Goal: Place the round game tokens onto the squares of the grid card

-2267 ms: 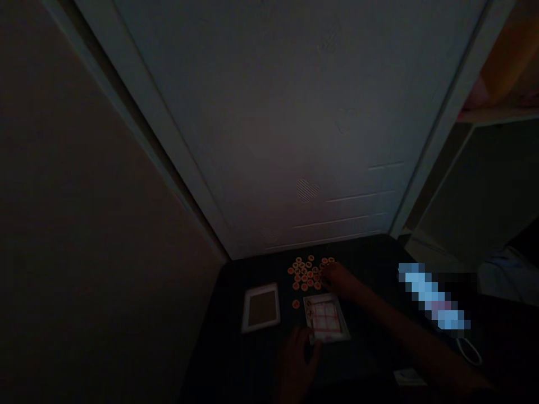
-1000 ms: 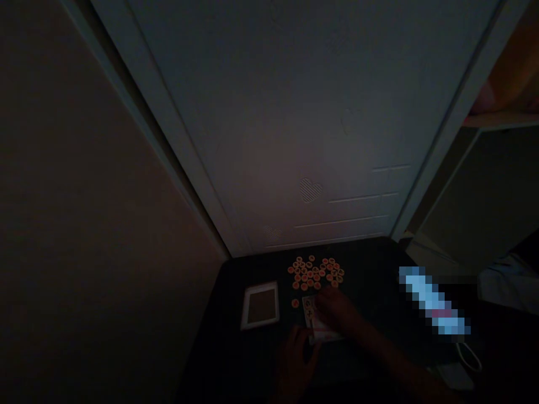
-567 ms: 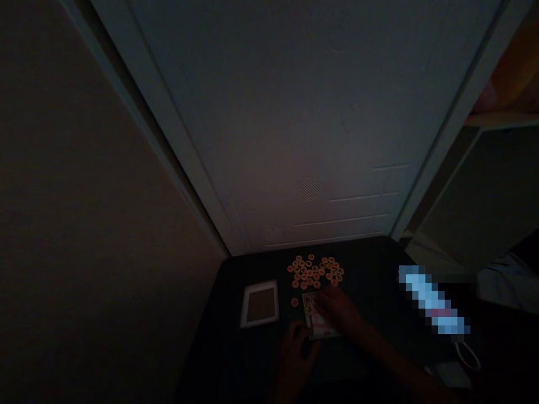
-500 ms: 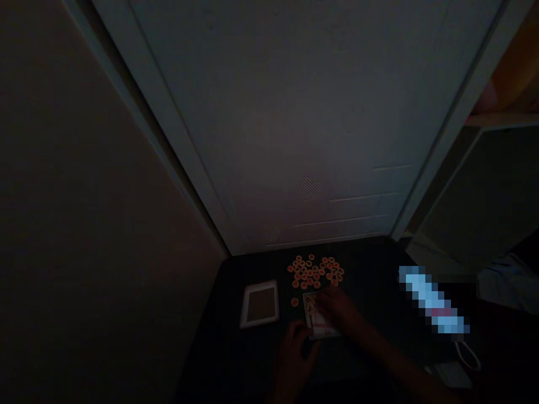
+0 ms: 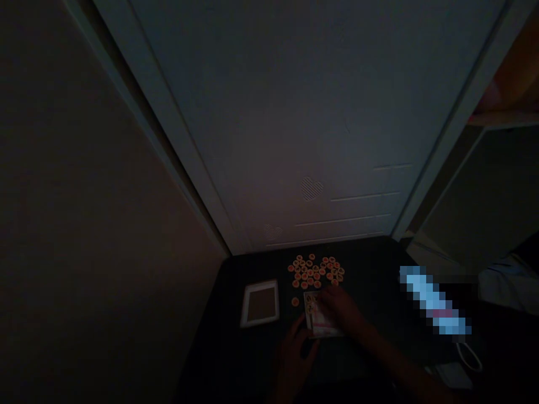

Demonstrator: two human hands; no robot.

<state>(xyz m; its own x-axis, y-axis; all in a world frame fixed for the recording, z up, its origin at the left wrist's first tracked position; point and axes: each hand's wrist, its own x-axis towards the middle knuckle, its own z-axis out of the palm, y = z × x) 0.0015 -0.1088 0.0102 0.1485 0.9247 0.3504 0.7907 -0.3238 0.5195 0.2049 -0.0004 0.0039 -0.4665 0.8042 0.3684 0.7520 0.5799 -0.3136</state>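
White panelled door with heart motifs stands behind a black table; the light is very poor and fine detail is lost. The right hand comes in from the near right and lies over the far and right part of a grid card. The left hand sits at the card's near-left corner, fingertips at its edge. Neither hand's fingers can be made out well enough to tell whether they are apart or pinched together. A white-framed board lies flat, apart to the left of the card. The card is pale with a red grid and small marks down its left column. It lies flat between the two hands, its long axis running near to far with a slight tilt. Just beyond it is a cluster of round orange tokens, nearer the right hand. One lone token lies just off the card's far-left corner.
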